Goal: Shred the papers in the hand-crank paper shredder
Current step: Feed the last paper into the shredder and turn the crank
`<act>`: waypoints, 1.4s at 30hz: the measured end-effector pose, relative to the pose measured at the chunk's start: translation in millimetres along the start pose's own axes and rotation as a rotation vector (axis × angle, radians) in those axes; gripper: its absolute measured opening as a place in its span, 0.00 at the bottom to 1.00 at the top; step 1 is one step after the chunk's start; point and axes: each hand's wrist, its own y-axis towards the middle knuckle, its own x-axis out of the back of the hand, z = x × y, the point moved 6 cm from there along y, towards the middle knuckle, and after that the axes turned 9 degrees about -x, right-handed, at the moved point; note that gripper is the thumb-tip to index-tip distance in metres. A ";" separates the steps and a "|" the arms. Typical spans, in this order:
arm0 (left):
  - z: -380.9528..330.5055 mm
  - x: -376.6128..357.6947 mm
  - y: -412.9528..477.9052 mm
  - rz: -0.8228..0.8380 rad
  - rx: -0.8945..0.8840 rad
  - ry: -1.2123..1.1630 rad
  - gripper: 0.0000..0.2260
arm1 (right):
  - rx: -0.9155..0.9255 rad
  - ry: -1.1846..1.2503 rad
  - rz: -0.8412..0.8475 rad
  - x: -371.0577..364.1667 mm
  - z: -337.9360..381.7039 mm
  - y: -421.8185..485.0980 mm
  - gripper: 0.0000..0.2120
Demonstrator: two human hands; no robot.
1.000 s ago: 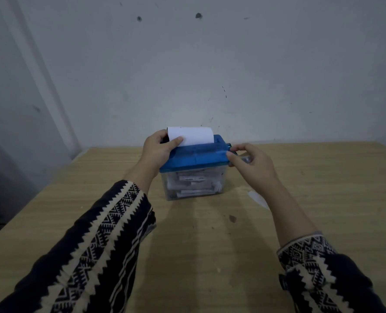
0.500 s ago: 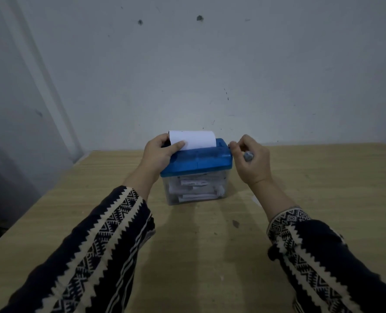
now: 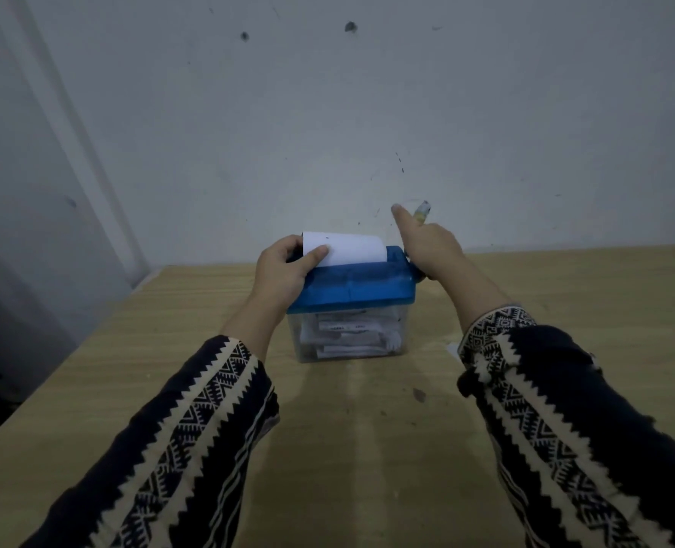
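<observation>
Left fingers (image 3: 286, 247) curl behind the paper (image 3: 351, 249) with the thumb on its front face, so the left hand (image 3: 284, 272) pinches the sheet's left edge. Sheet stands in the slot of the shredder (image 3: 351, 298), just above frame centre, top edge curling over.

Right hand (image 3: 430, 247) is raised at the shredder's right end, gripping the crank (image 3: 422, 210). Knob tip pokes out past the hand, index finger straight alongside it. Other fingers look wrapped round, but it's blurred. Knob sits well above lid level.

Shredder is a blue lid (image 3: 367, 278) on a clear bin (image 3: 405, 322), mid-frame on the table (image 3: 169, 330), close to the wall (image 3: 367, 112). Bin holds a pile of white shreds (image 3: 343, 338), some with dark print.

Small white scrap (image 3: 452, 346) lies on the table right of the bin, just beside the right sleeve (image 3: 545, 389). Dark spot (image 3: 419, 395) on the wood below it. Left sleeve (image 3: 193, 421) is at lower left. Both sleeves are dark with a cream zigzag pattern. Wall is scuffed, with two dark marks (image 3: 350, 27) near the top.
</observation>
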 end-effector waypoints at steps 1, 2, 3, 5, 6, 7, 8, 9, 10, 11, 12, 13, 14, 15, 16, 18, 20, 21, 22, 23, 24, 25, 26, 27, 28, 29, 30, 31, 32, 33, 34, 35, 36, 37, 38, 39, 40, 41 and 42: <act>0.4 0.5 -0.1 -0.004 -0.006 0.001 0.06 | -0.065 0.086 0.082 -4.8 -3.9 0.2 0.35; 0.0 0.8 -0.8 -0.007 -0.009 0.005 0.06 | -0.119 0.155 0.152 -8.4 -6.8 -0.9 0.35; -0.3 0.8 -0.9 -0.008 -0.015 0.012 0.08 | -0.149 0.176 0.202 -9.8 -8.6 -2.1 0.34; 0.2 0.7 -1.2 -0.006 -0.018 0.019 0.09 | -0.208 0.109 0.273 -10.8 -13.1 -2.4 0.31; 0.0 0.8 -1.7 -0.005 -0.015 0.012 0.08 | -0.246 0.090 0.315 -11.1 -15.9 -3.2 0.31; 0.2 0.6 -2.5 -0.003 -0.014 0.003 0.07 | -0.275 0.090 0.358 -12.4 -19.4 -3.0 0.31; -0.5 0.9 -2.0 0.000 -0.017 -0.002 0.07 | -0.291 0.100 0.383 -14.0 -21.1 -1.5 0.32; -0.6 0.6 -1.9 0.002 -0.017 -0.003 0.07 | -0.309 0.118 0.392 -15.3 -24.1 0.8 0.32; -0.2 1.8 -1.6 -0.002 -0.016 -0.004 0.08 | -0.329 0.126 0.400 -17.3 -27.1 3.2 0.32; 0.7 2.4 -1.5 -0.005 -0.014 -0.010 0.08 | -0.358 0.148 0.410 -20.7 -31.1 5.9 0.33; 0.6 1.8 -1.5 -0.005 -0.014 -0.020 0.09 | -0.381 0.192 0.420 -23.8 -35.3 6.4 0.33; 0.9 1.4 -1.5 -0.007 -0.015 -0.026 0.09 | -0.399 0.249 0.436 -27.3 -39.9 6.1 0.33; 0.4 1.0 -1.1 -0.008 -0.016 -0.023 0.09 | -0.400 0.308 0.444 -31.3 -43.8 7.6 0.33; -0.3 0.9 -1.1 -0.011 -0.017 -0.016 0.09 | -0.393 0.375 0.448 -34.8 -46.0 9.9 0.33; -0.6 1.3 -1.3 -0.012 -0.017 -0.014 0.08 | -0.382 0.434 0.434 -37.4 -47.2 12.9 0.33; 0.5 1.4 -1.3 -0.016 -0.012 -0.032 0.08 | -0.323 0.486 0.325 -36.9 -46.5 18.5 0.32; 1.2 1.0 -1.3 -0.016 -0.006 -0.040 0.08 | -0.141 0.408 0.059 -21.5 -40.2 18.5 0.27; 1.4 1.2 -1.5 -0.018 -0.002 -0.036 0.08 | 0.000 0.368 -0.067 -12.1 -34.1 13.4 0.22; 1.5 1.4 -1.8 -0.021 0.002 -0.033 0.07 | 0.147 0.363 -0.148 -5.9 -28.2 5.1 0.18; 1.6 1.3 -1.7 -0.023 0.005 -0.034 0.07 | 0.261 0.385 -0.176 -3.8 -25.8 -3.6 0.15; 1.4 1.4 -1.8 -0.025 0.008 -0.039 0.08 | 0.339 0.422 -0.168 -6.4 -27.5 -10.4 0.16; 1.5 1.1 -1.9 -0.029 0.011 -0.042 0.08 | 0.384 0.466 -0.149 -10.9 -33.1 -15.3 0.19; 1.3 1.5 -2.0 -0.033 0.015 -0.038 0.08 | 0.412 0.495 -0.139 -17.1 -40.1 -19.0 0.21; 1.4 1.5 -2.5 -0.037 0.019 -0.029 0.08 | 0.451 0.504 -0.145 -21.8 -46.6 -22.7 0.22; 1.1 1.6 -2.9 -0.039 0.024 -0.024 0.08 | 0.489 0.501 -0.163 -24.8 -51.4 -26.2 0.22; 1.1 1.6 -2.9 -0.039 0.025 -0.019 0.08 | 0.515 0.498 -0.180 -26.9 -55.5 -27.8 0.21; 0.9 1.3 -3.2 -0.037 0.024 -0.018 0.07 | 0.536 0.489 -0.194 -27.8 -57.7 -28.6 0.21; 0.8 1.3 -3.4 -0.036 0.023 -0.020 0.06 | 0.552 0.469 -0.212 -28.5 -59.0 -28.8 0.22; 0.2 1.1 -3.8 -0.035 0.023 -0.025 0.06 | 0.566 0.442 -0.238 -28.0 -59.2 -28.9 0.23; 0.0 0.9 -3.6 -0.035 0.023 -0.028 0.06 | 0.578 0.409 -0.276 -26.5 -58.0 -29.2 0.23; 0.1 1.1 -3.7 -0.037 0.025 -0.026 0.06 | 0.587 0.369 -0.321 -24.6 -56.1 -28.4 0.24; 0.1 1.2 -3.6 -0.039 0.023 -0.021 0.07 | 0.599 0.326 -0.369 -20.9 -52.9 -28.4 0.24; -0.6 1.0 -3.8 -0.040 0.021 -0.018 0.07 | 0.612 0.283 -0.412 -17.1 -49.2 -29.4 0.25; -1.1 1.0 -4.0 -0.040 0.017 -0.018 0.07 | 0.610 0.242 -0.445 -14.5 -45.5 -29.8 0.26; -1.5 0.8 -4.3 -0.043 0.012 -0.020 0.08 | 0.586 0.210 -0.455 -13.3 -43.2 -30.2 0.28; -1.7 0.6 -4.3 -0.046 0.007 -0.023 0.08 | 0.540 0.195 -0.445 -14.0 -43.2 -30.3 0.29; -2.0 0.1 -4.8 -0.050 0.006 -0.030 0.08 | 0.470 0.204 -0.422 -16.6 -46.1 -31.2 0.31; -1.9 -0.4 -5.6 -0.055 0.009 -0.040 0.08 | 0.376 0.233 -0.379 -20.7 -51.5 -32.4 0.34; -2.5 -0.6 -6.0 -0.061 0.012 -0.048 0.07 | 0.260 0.262 -0.323 -24.9 -56.8 -33.8 0.36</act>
